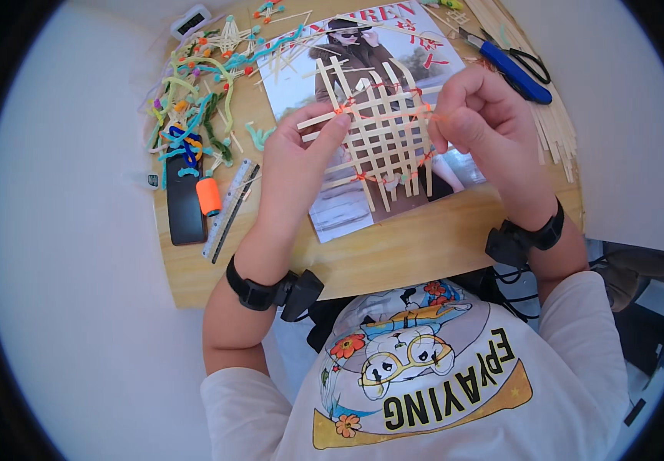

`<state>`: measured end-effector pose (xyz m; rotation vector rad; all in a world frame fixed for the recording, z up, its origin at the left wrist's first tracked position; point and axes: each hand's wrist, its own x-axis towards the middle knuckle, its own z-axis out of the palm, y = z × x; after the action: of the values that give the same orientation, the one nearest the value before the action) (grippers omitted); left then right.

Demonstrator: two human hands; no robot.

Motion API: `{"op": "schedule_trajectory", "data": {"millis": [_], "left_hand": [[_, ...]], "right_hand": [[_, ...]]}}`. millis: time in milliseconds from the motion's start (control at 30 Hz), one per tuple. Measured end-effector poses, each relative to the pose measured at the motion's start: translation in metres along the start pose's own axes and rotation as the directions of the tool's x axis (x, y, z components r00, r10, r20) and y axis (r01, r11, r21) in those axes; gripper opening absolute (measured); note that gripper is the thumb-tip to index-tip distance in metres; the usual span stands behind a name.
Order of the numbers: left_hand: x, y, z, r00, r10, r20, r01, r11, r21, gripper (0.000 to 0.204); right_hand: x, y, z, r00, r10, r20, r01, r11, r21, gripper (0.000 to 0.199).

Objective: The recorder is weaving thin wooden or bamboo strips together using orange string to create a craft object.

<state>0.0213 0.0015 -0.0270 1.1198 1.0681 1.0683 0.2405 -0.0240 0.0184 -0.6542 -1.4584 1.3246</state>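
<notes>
A woven lattice of pale flat bamboo strips is held over a magazine. My left hand grips its left edge, with the thumb on top and the fingers partly hidden beneath. Orange-red thread is wound round several outer crossings of the strips, at the top, the sides and the bottom. At the right edge, my right hand is closed in a pinch on the orange thread, which runs from the weave to its fingertips. Strip ends stick out past the weave on all sides.
Fuzzy coloured pipe cleaners and small beads lie heaped at the left. Near them are an orange thread spool, a dark phone and a clear ruler. Blue-handled pliers, black scissors and loose strips lie at the right.
</notes>
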Motion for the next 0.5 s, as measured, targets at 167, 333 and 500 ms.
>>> {"op": "schedule_trajectory", "data": {"millis": [167, 333, 500], "left_hand": [[-0.004, -0.002, 0.005, 0.998, -0.055, 0.033, 0.053, 0.997, 0.050, 0.028], [-0.008, 0.001, 0.014, 0.996, -0.069, 0.059, 0.066, 0.997, 0.046, 0.025], [-0.010, -0.001, 0.011, 0.997, -0.052, 0.062, 0.050, 0.998, 0.023, 0.026]], "right_hand": [[-0.010, 0.009, -0.011, 0.981, 0.193, 0.007, -0.193, 0.977, 0.088, 0.012], [-0.010, 0.013, -0.012, 0.982, 0.189, -0.028, -0.187, 0.981, 0.049, 0.012], [-0.010, 0.013, -0.007, 0.989, 0.145, -0.041, -0.145, 0.989, 0.013, 0.010]]}}
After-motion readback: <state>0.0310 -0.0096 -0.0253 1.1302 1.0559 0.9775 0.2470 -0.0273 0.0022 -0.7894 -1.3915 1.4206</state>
